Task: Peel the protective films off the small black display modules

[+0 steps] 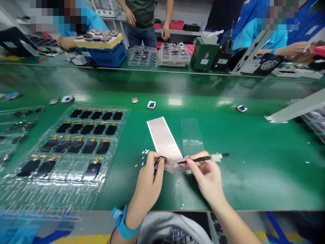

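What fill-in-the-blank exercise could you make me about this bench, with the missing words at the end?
1. The pointed black tool is held by the ____ hand.
2. The wristband on the arm of the left hand is ____ in colour.
3. In the clear tray, the row nearest the wearer has ____ black pieces.
4. The tabletop is ____ in colour.

Missing words: right; blue; three; green.

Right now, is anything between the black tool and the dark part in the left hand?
Translucent film shows between the black tool in the right hand and the dark part in the left hand; whether it blocks is unclear.
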{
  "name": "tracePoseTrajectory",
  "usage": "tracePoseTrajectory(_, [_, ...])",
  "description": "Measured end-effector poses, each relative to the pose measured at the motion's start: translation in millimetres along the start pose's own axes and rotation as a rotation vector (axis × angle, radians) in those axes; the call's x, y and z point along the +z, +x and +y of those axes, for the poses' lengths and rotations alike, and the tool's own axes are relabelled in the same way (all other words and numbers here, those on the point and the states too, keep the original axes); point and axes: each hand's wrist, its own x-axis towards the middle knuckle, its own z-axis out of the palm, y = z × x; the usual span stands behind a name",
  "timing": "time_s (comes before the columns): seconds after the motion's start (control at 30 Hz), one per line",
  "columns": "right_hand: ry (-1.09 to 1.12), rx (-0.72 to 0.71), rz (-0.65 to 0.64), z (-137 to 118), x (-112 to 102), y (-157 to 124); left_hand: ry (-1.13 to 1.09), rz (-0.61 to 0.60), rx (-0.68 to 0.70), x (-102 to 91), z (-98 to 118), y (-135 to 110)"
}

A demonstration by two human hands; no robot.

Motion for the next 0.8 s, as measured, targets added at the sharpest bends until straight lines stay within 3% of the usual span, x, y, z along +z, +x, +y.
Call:
tracePoseTrajectory(0.13, [-0.116, 0.126, -0.129, 6.3, 1.7, -1.5, -0.021, 0.117, 0.104, -7.7, 0.0, -19.3])
tracePoseTrajectory(0.33, [-0.212, 0.001, -0.194, 8.8, 5.4, 2.0, 0.326, -0.252, 0.405, -17.8, -3.9, -35.3])
tracePoseTrajectory(0.5, [-0.287, -0.071, -0.180, 5.1, 12.8, 6.3, 0.492, -0.277, 0.446, -14.8, -7.8, -31.6])
tracePoseTrajectory(0.8, [0.068, 0.194, -0.079, 9.1, 25.5, 15.3, 0.715, -0.254, 0.635, -9.6, -3.1, -30.0])
